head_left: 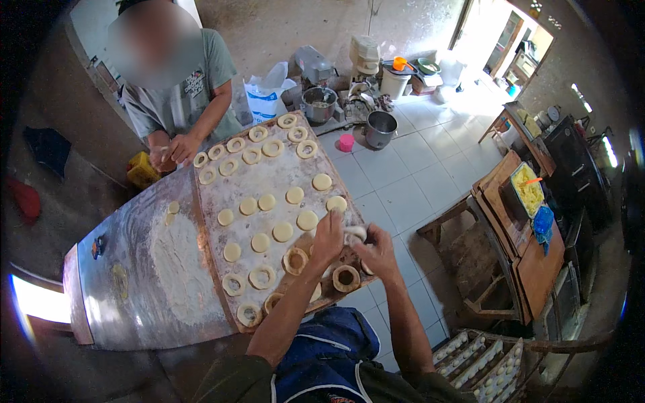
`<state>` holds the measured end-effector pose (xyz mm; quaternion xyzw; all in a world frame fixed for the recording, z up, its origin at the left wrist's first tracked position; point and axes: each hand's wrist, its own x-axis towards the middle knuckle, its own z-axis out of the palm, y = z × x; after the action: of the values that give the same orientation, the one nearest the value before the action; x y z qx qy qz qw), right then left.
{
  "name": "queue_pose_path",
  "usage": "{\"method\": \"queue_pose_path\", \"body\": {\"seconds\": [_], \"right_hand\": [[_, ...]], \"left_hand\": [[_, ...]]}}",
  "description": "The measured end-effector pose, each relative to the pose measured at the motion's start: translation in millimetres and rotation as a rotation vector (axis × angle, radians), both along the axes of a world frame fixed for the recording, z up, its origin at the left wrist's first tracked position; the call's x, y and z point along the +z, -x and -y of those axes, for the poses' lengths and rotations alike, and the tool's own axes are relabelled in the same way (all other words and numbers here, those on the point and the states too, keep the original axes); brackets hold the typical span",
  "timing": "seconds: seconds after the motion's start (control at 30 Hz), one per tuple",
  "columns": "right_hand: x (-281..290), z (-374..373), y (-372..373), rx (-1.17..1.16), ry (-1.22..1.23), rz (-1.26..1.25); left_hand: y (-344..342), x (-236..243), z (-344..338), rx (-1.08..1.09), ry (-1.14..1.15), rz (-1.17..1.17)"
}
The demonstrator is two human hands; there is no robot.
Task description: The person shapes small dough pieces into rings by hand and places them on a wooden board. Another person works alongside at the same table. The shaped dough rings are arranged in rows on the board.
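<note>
Blue apron [329, 349], olive shirt [228, 384], bare forearms

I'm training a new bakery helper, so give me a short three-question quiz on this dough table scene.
1. True or false: both hands, left hand and right hand, meet on one pale lump of dough.
2. The flat round dough discs lie on: A) a flour-dusted wooden board B) the white tiled floor C) a plate.
3. What stands on the tiles beside the round steel bowl?

Key: 1 true; 2 A; 3 a small pink cup.
</note>
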<state>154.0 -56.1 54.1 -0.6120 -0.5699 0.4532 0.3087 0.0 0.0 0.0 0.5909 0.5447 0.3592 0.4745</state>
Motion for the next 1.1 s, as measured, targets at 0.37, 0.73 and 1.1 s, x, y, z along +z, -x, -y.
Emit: {"method": "queue_pose_path", "body": {"seconds": [0.37, 0.73, 1.1], "right_hand": [[-43, -82, 6, 0.186, -0.624, 0.671], [-23, -104, 69, 0.069, -0.275, 0.307], [-109, 11, 454, 0.613, -0.518, 0.601]], "left_hand": [[61, 22, -21, 0.021, -0.265, -0.993], [157, 38, 28, 0.209, -0.462, 0.086], [431, -5, 209, 0.871, -0.15, -0.613]]}}
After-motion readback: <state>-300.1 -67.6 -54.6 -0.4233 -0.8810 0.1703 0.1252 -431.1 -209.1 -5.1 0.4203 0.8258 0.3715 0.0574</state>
